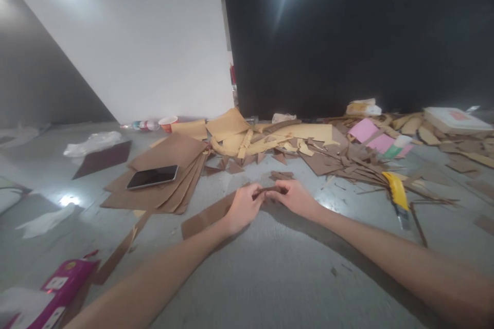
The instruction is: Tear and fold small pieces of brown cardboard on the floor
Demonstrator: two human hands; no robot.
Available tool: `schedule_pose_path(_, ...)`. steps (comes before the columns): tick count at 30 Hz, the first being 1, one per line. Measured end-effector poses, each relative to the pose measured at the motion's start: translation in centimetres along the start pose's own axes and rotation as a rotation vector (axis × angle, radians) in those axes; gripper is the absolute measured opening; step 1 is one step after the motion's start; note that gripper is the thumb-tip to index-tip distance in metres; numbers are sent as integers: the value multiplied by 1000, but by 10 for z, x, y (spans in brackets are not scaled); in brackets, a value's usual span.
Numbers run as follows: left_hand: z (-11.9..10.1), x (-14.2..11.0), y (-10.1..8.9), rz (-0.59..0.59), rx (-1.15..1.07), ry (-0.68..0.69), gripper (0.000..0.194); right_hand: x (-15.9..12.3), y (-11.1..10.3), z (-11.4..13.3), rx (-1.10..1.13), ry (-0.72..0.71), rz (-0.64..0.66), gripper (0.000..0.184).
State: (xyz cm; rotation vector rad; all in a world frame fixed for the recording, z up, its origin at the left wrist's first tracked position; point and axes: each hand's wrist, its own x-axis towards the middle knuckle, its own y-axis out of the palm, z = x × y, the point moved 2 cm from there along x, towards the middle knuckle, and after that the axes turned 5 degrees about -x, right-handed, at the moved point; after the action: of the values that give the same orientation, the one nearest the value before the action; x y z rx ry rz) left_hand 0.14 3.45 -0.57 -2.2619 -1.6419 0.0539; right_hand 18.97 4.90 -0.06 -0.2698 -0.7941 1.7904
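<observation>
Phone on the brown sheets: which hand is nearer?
Left. The left hand is to the right of the phone, beyond the edge of the brown sheets; the right hand is farther right, on the left hand's far side.

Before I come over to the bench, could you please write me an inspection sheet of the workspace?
Surface: grey top, with small dark bits on it.
Job's things: a small brown piece held between both hands; a flat brown strip beside the left hand.
Clutter: brown and yellow scraps along the back; a phone on stacked brown sheets; a yellow cutter to the right, blade state too blurred to tell; a paper cup at the back.
Hands: left hand and right hand both pinch the brown piece.
Cables: none made out for certain.
Surroundings: white panel and black panel behind.
</observation>
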Motion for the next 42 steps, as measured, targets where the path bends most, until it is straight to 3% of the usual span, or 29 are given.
schedule_pose_path(11,1,1,1,-43,-11,-27,32,-1,-1,-2,18,-36,10,41)
schedule_pose_path(16,1,-1,0,-68,34,-17,36,-3,-1,4,-21,-122,0,38)
schedule_pose_path(20,0,-3,-1,-73,73,-13,38,-8,1,6,-149,-163,-88,38)
schedule_pose_path(24,3,-2,-1,-80,28,-24,38,-7,0,-4,-341,-108,-172,41)
schedule_pose_path(27,4,0,-1,-96,-19,-51,38,0,-3,-13,-431,-139,-215,22)
schedule_pose_path(30,2,0,-1,-114,-29,-72,37,6,-9,-16,-331,-147,-262,12)
schedule_pose_path(32,1,0,-1,-121,-30,-78,37,5,-11,-14,-230,-143,-244,17)
schedule_pose_path(36,0,0,-2,-116,-3,-63,37,0,-8,-4,-112,-173,-62,25)
schedule_pose_path(42,3,1,-1,-60,70,-35,35,-1,-6,-6,-60,-127,-32,34)
